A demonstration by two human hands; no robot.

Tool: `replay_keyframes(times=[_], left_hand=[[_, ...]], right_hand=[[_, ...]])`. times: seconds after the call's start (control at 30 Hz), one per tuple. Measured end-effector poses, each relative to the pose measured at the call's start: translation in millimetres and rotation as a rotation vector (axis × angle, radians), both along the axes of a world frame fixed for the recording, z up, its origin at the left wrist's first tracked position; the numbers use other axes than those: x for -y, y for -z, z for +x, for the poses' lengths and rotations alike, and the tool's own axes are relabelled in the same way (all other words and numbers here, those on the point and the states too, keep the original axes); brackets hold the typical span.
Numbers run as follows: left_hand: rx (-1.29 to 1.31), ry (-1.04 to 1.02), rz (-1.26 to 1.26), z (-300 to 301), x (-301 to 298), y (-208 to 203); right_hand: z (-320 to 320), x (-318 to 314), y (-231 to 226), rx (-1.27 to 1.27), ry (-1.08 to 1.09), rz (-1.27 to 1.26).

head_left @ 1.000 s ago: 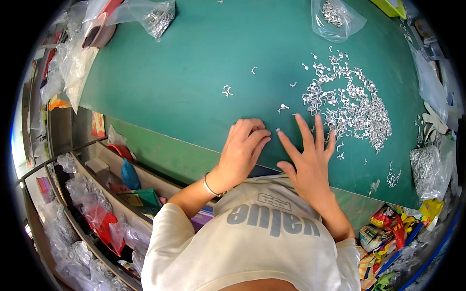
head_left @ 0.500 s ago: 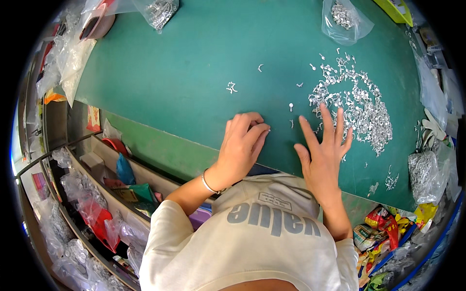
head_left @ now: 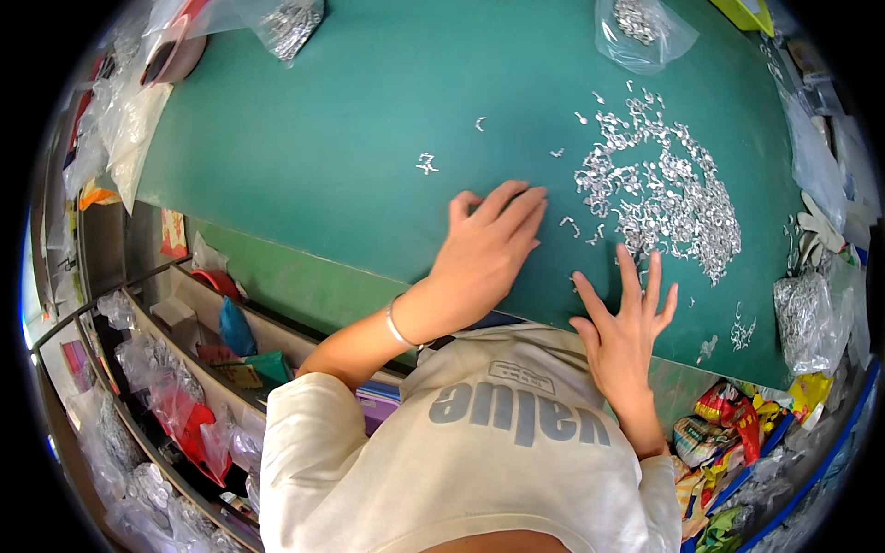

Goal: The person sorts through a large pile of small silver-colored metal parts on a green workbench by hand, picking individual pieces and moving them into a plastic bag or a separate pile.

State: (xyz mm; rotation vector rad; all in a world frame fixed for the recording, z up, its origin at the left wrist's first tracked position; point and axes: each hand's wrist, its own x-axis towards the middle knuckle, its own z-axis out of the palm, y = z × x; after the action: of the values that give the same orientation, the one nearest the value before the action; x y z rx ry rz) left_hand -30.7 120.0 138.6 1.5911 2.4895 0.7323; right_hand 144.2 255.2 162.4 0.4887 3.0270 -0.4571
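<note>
A broad scatter of small silvery metal pieces (head_left: 687, 203), many with a round head and a curved tail, lies on the green table (head_left: 304, 157). My left hand (head_left: 489, 249), a bangle on its wrist, rests palm down left of the scatter. Its fingers reach forward, bent and partly apart, and nothing shows in them; what is under the fingertips is hidden. My right hand (head_left: 627, 323) is spread at the near side of the scatter, fingertips by its lower edge. Between the hands lie a few loose pieces (head_left: 570, 225). Farther left sits a small cluster of pieces (head_left: 427, 163).
Clear bags of metal pieces stand at the far edge, one on the left (head_left: 293, 28) and one on the right (head_left: 638, 26). Another full bag (head_left: 811, 323) and a white glove (head_left: 818, 230) lie at the right edge. A cluttered shelf (head_left: 184, 323) is at lower left.
My left hand has moved forward and right, its fingers stretching from a pinch-like curl. My right hand has drawn back toward me from the scatter. The view has shifted slightly.
</note>
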Motion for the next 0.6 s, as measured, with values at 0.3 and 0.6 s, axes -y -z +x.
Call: replay_keyframes(times=[0.3,0.6], left_hand=[[0.025,-0.182,0.096,10,49,4],[-0.037,-0.214,0.132,18,36,6]], right_hand=[[80,-32,18,-0.015,0.384,0.256],[72,-64,11,-0.215,0.433,0.202]])
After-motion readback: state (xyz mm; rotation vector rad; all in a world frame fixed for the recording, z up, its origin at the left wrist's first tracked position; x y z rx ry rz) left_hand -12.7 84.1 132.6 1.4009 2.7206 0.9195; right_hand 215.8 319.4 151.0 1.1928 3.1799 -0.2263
